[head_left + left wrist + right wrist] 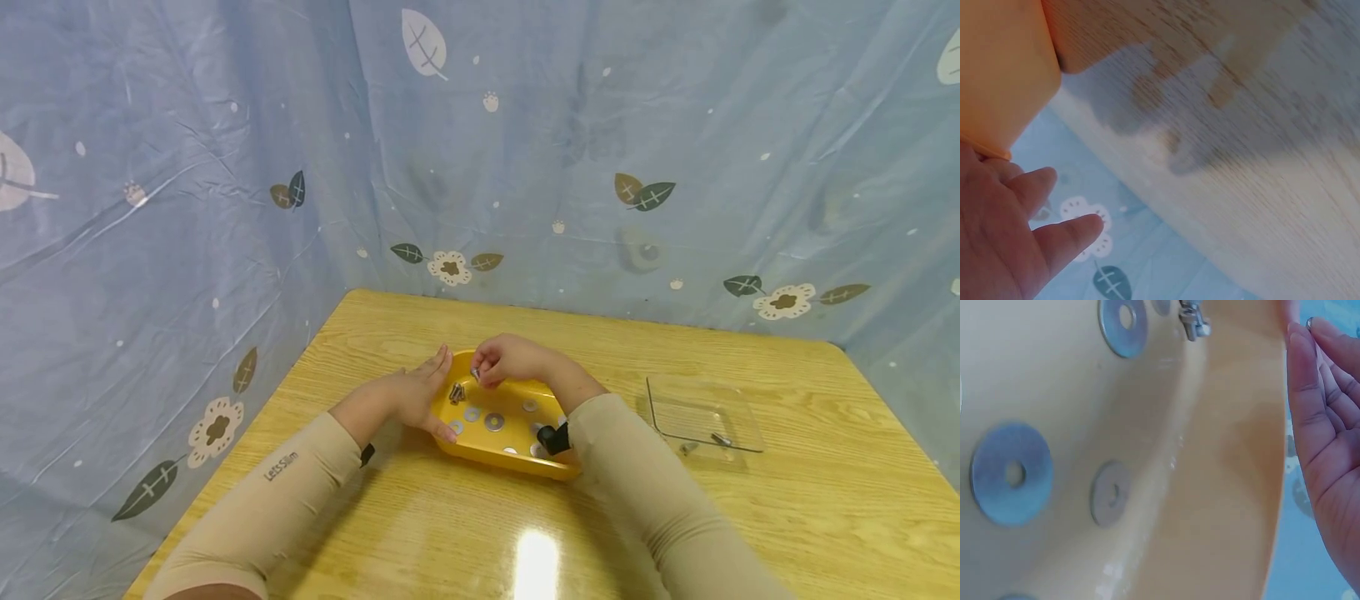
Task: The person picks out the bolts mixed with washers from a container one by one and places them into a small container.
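A yellow plastic tray stands on the table, holding several flat metal washers and a small cluster of bolts toward its left end. My left hand rests across that left end, thumb on the near side and fingers spread along the rim. In the left wrist view, the fingers stretch out past the tray's edge. Above the tray's far side, my right hand pinches a small metal bolt between thumb and fingertips. The right wrist view shows only a glint of it, mostly hidden.
To the right on the wooden table sits a clear plastic box with a bolt in it. A blue patterned curtain hangs behind and to the left of the table.
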Demonstrator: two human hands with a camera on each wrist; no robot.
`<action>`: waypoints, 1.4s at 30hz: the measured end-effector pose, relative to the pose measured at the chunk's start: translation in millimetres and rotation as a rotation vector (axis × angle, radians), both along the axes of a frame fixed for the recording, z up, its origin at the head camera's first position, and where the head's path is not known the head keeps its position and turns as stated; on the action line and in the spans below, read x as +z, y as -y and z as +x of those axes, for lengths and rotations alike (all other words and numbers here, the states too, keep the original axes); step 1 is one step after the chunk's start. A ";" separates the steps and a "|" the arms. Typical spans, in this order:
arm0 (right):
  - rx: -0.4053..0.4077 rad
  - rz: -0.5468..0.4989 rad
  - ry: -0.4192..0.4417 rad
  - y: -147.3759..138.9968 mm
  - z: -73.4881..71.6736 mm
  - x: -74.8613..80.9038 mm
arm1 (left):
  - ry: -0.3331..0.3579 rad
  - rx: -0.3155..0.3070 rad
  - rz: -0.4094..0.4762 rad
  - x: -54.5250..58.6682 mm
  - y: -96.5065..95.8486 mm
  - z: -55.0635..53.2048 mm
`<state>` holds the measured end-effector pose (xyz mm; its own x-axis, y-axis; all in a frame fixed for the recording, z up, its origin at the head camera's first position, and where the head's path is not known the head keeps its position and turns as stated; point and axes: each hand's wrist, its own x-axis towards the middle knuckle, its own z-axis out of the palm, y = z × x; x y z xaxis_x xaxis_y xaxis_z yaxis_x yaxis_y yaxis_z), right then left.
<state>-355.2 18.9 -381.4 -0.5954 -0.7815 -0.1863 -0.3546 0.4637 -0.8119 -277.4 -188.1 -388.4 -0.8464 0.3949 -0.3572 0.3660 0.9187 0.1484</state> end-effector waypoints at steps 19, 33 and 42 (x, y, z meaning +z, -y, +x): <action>-0.026 -0.115 0.014 -59.8 1.3 40.1 | -0.017 -0.032 0.018 4.5 -1.1 5.6; -0.132 -0.126 -0.028 -121.1 5.1 63.0 | -0.004 -0.030 -0.008 10.4 -3.3 9.2; -0.221 -0.167 -0.030 -165.4 14.7 64.2 | -0.011 -0.029 -0.034 7.9 -4.9 8.2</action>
<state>-340.5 184.3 -317.2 -0.7579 -0.6508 -0.0455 -0.2851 0.3931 -0.8742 -269.2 -183.3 -380.5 -0.8388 0.4074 -0.3611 0.3942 0.9120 0.1132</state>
